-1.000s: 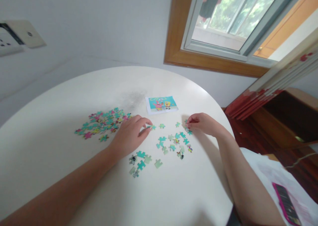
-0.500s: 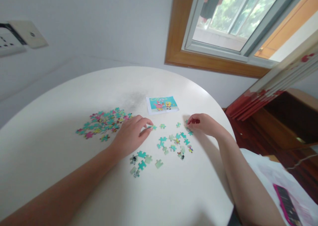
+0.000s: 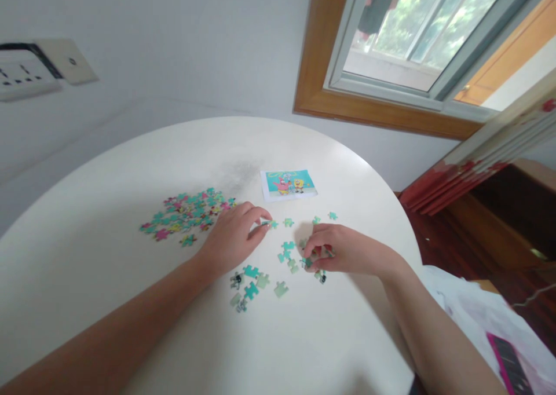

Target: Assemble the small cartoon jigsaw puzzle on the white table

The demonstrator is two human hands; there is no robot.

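Observation:
My left hand [image 3: 234, 236] lies on the round white table [image 3: 130, 302], thumb and forefinger pinched on a teal puzzle piece [image 3: 270, 224]. My right hand [image 3: 343, 250] rests over a small cluster of teal pieces [image 3: 289, 255], its fingers curled down onto them; what they hold is hidden. A few more loose pieces [image 3: 249, 288] lie just below my left hand. A larger heap of teal, pink and yellow pieces [image 3: 186, 214] sits to the left. A small cartoon reference picture [image 3: 288, 184] lies beyond both hands.
A wood-framed window [image 3: 391, 53] is behind the table at the right, with a folded red-and-cream curtain [image 3: 478, 157] beside it. A wall socket [image 3: 26, 73] is at the upper left. A pink-edged phone [image 3: 510, 366] lies on my lap at the lower right.
My right hand has moved left and toward me, from the far right pieces onto the middle cluster. My left hand has stayed pinched on its piece.

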